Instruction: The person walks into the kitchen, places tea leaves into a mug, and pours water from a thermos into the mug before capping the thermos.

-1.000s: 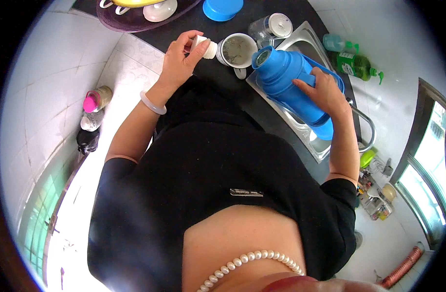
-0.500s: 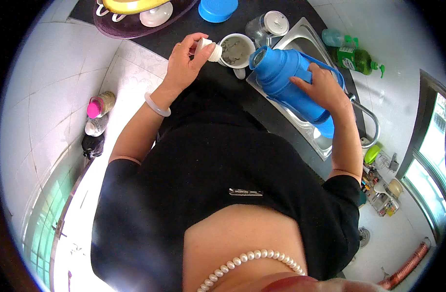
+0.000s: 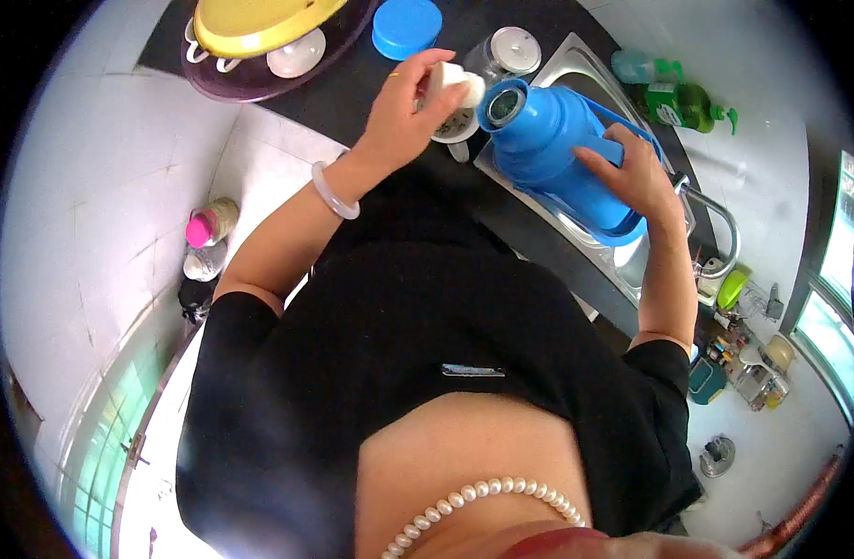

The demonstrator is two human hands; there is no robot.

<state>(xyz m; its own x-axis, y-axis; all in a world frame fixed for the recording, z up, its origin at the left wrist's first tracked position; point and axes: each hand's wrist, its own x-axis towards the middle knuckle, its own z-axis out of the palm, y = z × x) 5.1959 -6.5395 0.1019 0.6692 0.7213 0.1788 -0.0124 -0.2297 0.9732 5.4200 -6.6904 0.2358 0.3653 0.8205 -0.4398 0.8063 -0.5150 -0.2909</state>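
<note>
My left hand (image 3: 410, 110) pinches a white stopper (image 3: 462, 87) above a white mug (image 3: 457, 124), covering part of it. Dark bits float in the mug, and its handle points toward me. My right hand (image 3: 632, 173) is wrapped round the handle of a blue thermos flask (image 3: 559, 149). The flask tilts with its uncapped mouth toward the mug and the stopper. I cannot see anything pouring from it. Its body lies over the near edge of the steel sink (image 3: 578, 58). Behind the mug stands a glass jar with a silver lid (image 3: 516, 50).
A round blue lid (image 3: 406, 28) lies on the dark counter (image 3: 334, 114). To its left is a purple tray (image 3: 250, 91) with a yellow dish (image 3: 259, 20) and a white lid. Green soap bottles (image 3: 692, 107) stand behind the sink, near the faucet (image 3: 725, 224).
My left hand has moved right with the stopper, from beside the mug to over it. The thermos flask has turned so that more of its open mouth shows.
</note>
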